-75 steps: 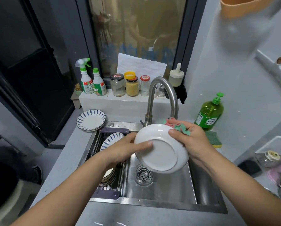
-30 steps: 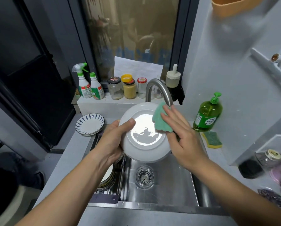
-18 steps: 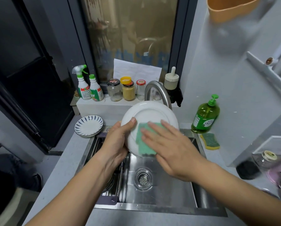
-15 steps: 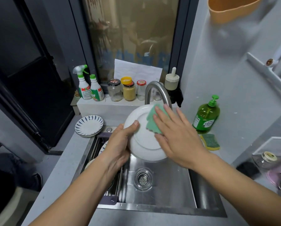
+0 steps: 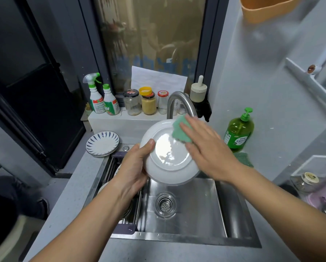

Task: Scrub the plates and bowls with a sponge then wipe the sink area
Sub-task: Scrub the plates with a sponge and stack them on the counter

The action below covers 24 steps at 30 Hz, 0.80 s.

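scrubbing a white plate over the steel sink

grey desk (image 5: 69,188) and a dark window frame a stainless steel sink (image 5: 186,210). left hand (image 5: 133,167) has its fingers clamped on the rim of a round white ceramic plate (image 5: 167,157), held tilted above the basin. right hand (image 5: 205,148) presses a green sponge (image 5: 180,132) flat against the plate's upper right with fingers spread, not curled.

judging by this, scrubbing is mid-way: more dishes sit in the rack under the left wrist, blue-striped plates (image 5: 102,143) wait beyond the left fingers, and wiping the sink area is not yet begun.

right of the right fingers stands a green soap bottle (image 5: 238,133); its label writing is too small to read.
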Each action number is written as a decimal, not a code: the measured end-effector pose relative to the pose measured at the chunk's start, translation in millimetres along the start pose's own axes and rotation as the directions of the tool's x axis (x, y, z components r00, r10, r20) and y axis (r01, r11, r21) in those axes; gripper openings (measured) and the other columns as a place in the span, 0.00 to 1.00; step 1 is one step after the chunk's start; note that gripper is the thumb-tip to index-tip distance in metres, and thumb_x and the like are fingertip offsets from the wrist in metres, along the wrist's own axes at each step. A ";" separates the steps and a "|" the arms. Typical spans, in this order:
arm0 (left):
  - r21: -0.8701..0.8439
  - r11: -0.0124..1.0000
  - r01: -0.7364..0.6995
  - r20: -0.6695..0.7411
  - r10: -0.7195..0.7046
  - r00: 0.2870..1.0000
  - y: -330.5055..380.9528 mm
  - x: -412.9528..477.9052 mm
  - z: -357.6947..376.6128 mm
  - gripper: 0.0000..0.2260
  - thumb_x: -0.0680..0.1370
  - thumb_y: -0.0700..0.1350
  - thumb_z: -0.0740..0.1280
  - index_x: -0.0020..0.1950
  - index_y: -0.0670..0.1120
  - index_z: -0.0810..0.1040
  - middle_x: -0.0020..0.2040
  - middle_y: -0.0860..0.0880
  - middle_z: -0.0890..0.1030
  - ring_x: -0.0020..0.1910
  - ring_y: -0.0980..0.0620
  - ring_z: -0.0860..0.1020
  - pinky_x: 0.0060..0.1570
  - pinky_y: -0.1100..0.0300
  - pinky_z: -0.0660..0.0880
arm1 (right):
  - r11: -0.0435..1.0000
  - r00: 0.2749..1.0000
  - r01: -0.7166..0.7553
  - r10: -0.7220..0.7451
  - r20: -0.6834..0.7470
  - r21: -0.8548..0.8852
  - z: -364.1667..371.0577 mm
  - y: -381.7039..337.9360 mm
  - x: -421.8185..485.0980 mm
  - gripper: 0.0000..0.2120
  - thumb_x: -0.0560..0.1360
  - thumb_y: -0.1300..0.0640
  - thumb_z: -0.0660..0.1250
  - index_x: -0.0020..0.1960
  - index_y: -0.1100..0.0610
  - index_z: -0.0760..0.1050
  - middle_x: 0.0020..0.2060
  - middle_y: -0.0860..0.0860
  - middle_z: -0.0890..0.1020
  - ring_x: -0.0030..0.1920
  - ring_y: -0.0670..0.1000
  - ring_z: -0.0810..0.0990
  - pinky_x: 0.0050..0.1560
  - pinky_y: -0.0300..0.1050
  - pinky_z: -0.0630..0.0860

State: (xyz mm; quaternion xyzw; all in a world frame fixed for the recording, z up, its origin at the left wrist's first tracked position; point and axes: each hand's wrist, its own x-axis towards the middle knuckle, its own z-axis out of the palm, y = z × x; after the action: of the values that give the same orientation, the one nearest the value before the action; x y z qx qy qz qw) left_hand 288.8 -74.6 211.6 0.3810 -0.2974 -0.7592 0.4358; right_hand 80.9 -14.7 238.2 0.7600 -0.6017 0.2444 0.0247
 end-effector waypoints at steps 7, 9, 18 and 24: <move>-0.074 0.997 0.008 -0.003 -0.008 1.000 8.4 0.4 1.6 0.12 0.82 0.42 0.67 0.64 0.41 0.79 0.54 0.42 0.87 0.50 0.46 0.86 0.49 0.50 0.83 | 0.722 0.941 -0.189 0.328 -0.089 0.666 19.3 -15.9 -16.2 0.22 0.84 0.57 0.54 0.77 0.51 0.59 0.79 0.43 0.58 0.76 0.32 0.54 0.74 0.28 0.51; -0.105 0.995 0.002 -0.017 -0.004 1.000 9.4 3.1 3.7 0.10 0.83 0.43 0.65 0.62 0.41 0.80 0.52 0.43 0.88 0.49 0.46 0.87 0.51 0.49 0.81 | 0.769 0.944 -0.181 0.311 -0.111 0.613 32.9 -30.5 -31.2 0.25 0.83 0.55 0.54 0.80 0.52 0.55 0.80 0.42 0.51 0.79 0.38 0.50 0.78 0.36 0.49; -0.154 0.988 -0.013 -0.005 0.012 1.000 -24.3 3.1 11.6 0.19 0.79 0.40 0.69 0.71 0.41 0.76 0.62 0.38 0.83 0.63 0.41 0.82 0.65 0.43 0.77 | 0.702 0.719 -0.359 0.628 -0.297 0.615 40.8 -43.8 -2.0 0.21 0.72 0.59 0.76 0.53 0.55 0.65 0.57 0.47 0.63 0.53 0.42 0.71 0.51 0.19 0.64; -0.126 0.987 0.095 0.166 -0.074 0.983 -14.8 -4.1 2.7 0.19 0.76 0.39 0.70 0.67 0.41 0.78 0.60 0.39 0.84 0.57 0.43 0.84 0.52 0.46 0.84 | 0.687 0.858 -0.223 0.475 -0.196 0.692 5.6 -18.6 14.0 0.18 0.73 0.65 0.73 0.53 0.54 0.67 0.60 0.49 0.70 0.58 0.42 0.75 0.56 0.30 0.74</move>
State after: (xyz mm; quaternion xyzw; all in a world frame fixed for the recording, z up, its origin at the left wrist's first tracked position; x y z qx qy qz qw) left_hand 281.4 -64.1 202.7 0.3008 -0.2638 -0.8236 0.4021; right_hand 102.2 -24.1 243.7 0.5310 -0.6000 0.5714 -0.1773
